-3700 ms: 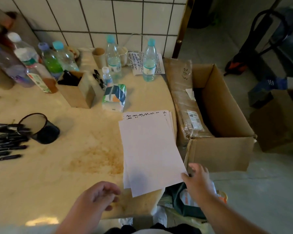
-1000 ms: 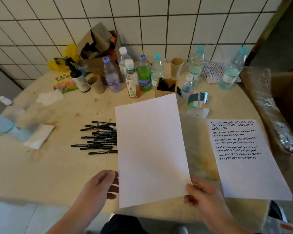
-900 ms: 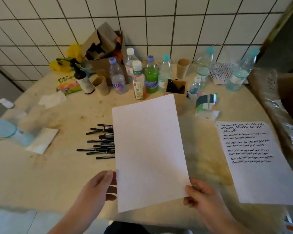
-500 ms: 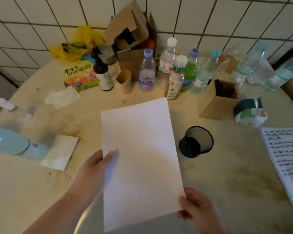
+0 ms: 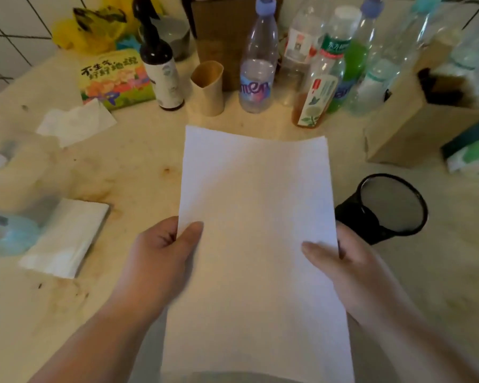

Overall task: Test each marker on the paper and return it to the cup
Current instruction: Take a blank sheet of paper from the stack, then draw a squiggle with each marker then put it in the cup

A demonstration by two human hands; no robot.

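Gripping blank paper (image 5: 256, 230), both hands (image 5: 161, 258) hover over a stained, cluttered table (image 5: 138, 172), seemingly marble, by tiled wall (image 5: 9, 26).

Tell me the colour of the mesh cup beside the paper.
Black: the mesh cup shows best in the head view, right of the white paper.

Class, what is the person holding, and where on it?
A blank sheet of paper, pinched by the left hand and right hand at its side edges.

Paper (image 5: 256, 217) between hands, cup (image 5: 385, 208) just right.
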